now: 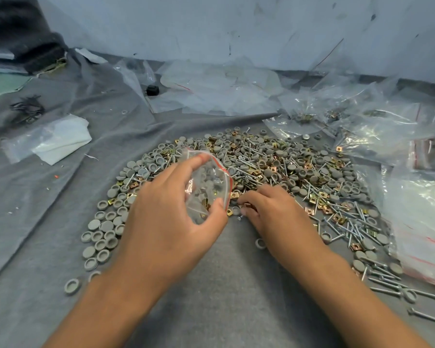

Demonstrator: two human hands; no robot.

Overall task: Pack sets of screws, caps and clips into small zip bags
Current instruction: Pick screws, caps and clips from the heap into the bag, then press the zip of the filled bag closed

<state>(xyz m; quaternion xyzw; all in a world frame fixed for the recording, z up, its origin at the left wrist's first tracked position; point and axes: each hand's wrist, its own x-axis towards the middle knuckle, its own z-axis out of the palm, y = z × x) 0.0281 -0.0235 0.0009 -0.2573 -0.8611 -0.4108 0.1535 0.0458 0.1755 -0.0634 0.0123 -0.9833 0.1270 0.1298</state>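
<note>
While my left hand grips the zip bag just above the parts pile, caps and clips sit inside it. Right hand pinches a clip at the pile's near edge.

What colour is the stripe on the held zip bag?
Red, along the zip bag mouth; the head view shows it.

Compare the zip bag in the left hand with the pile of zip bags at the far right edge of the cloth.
The held zip bag is lifted off the cloth, in the grip of the left hand; the pile of zip bags lies flat. The held one has grey caps and brass clips inside; the pile looks empty, though glare makes that hard to judge. The held one is single; the pile is many. Both are clear with red strips.
</note>
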